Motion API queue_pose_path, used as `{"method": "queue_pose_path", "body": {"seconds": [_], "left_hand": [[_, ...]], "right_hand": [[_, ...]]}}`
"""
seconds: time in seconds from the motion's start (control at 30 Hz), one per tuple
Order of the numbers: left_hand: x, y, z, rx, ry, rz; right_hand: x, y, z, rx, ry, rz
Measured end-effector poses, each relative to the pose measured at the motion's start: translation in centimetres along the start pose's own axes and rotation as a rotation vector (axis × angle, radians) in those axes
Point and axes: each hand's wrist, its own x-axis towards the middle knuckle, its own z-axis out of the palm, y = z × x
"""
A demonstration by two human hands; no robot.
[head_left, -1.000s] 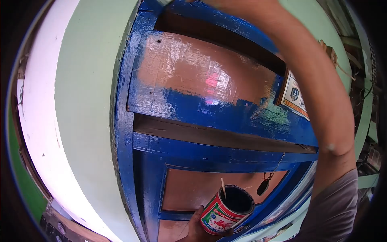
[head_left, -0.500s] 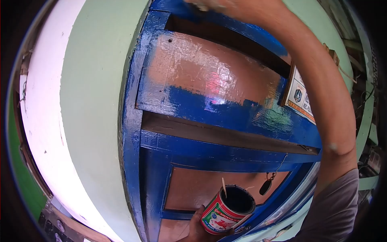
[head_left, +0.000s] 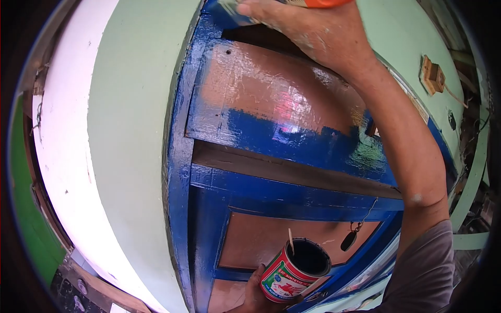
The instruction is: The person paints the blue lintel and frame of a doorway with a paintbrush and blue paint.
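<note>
My left hand is wrapped round a red, white and green paint can low in the view. Dark paint and a thin wooden stick show inside the can's mouth. Up at the top edge, my right hand grips a paintbrush with an orange handle, partly cut off by the frame. Its blurred bristle end meets the blue frame near the upper left corner of the door. The door panel is brownish pink above, with wet-looking blue paint along its lower part and left edge.
A pale green wall borders the blue frame on the left. A dark oval object hangs by a wire on the lower panel. A small wooden block is fixed to the wall at the right. My right forearm covers most of a framed sign.
My right hand has come further into view, showing the orange brush handle, and the forearm has shifted left. The view has moved slightly; my left hand still holds the can.
</note>
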Motion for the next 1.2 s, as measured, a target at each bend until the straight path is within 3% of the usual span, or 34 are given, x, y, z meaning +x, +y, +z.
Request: {"method": "queue_pose_path", "body": {"seconds": [0.13, 0.2, 0.27, 0.3, 0.4, 0.5, 0.57, 0.67, 0.73, 0.8, 0.9, 1.0, 1.1, 1.2], "left_hand": [[-1.6, 0.5, 1.9, 0.084, -0.05, -0.023], [-1.5, 0.4, 1.2, 0.084, -0.092, -0.033], [-1.2, 0.5, 0.2, 0.072, -0.171, -0.036], [-1.1, 0.5, 0.0, 0.065, -0.214, -0.041], [-1.6, 0.3, 0.7, 0.1, -0.13, -0.02], [-1.8, 0.3, 1.4, 0.063, -0.053, -0.045], [-1.5, 0.4, 0.7, 0.109, -0.118, -0.048], [-1.5, 0.3, 0.7, 0.099, -0.139, -0.053], [-1.2, 0.1, 0.9, 0.097, -0.131, -0.038], [-0.9, -0.2, 0.7, 0.118, -0.131, 0.0], [-0.7, -0.6, 0.4, 0.623, -0.082, 0.146], [-1.4, -0.5, 2.0, 1.296, -0.169, 0.542], [-1.0, -0.5, 1.6, 1.594, -0.088, 0.675], [-0.5, -0.7, 2.4, 1.561, -0.175, 0.758]], "right_hand": [[-0.8, 1.8, 1.6, 0.149, -0.06, 0.112], [-0.9, 1.9, 1.4, 0.2, -0.011, 0.156], [-0.7, 1.0, 0.4, 0.438, 0.053, 0.412], [-0.6, 1.2, 0.1, 0.467, 0.139, 0.405], [1.3, 0.4, -0.2, 0.367, 0.163, 0.328], [0.6, -1.6, 0.1, -0.023, 0.217, 0.076], [-0.1, -1.2, -1.2, -0.149, 0.167, 0.062], [-0.6, -0.3, -4.8, 0.016, 0.011, 0.283], [-1.8, 0.0, -6.2, 0.035, 0.035, 0.397], [-3.8, 1.7, -8.3, 0.118, 0.018, 0.375], [-5.9, 2.5, -10.5, 0.056, 0.042, 0.415], [-6.5, 0.6, -12.5, -0.123, 0.052, 0.405], [-6.1, -2.5, -13.4, -0.233, 0.03, 0.505], [-5.2, -3.8, -12.7, -0.402, -0.01, 0.623]]}}
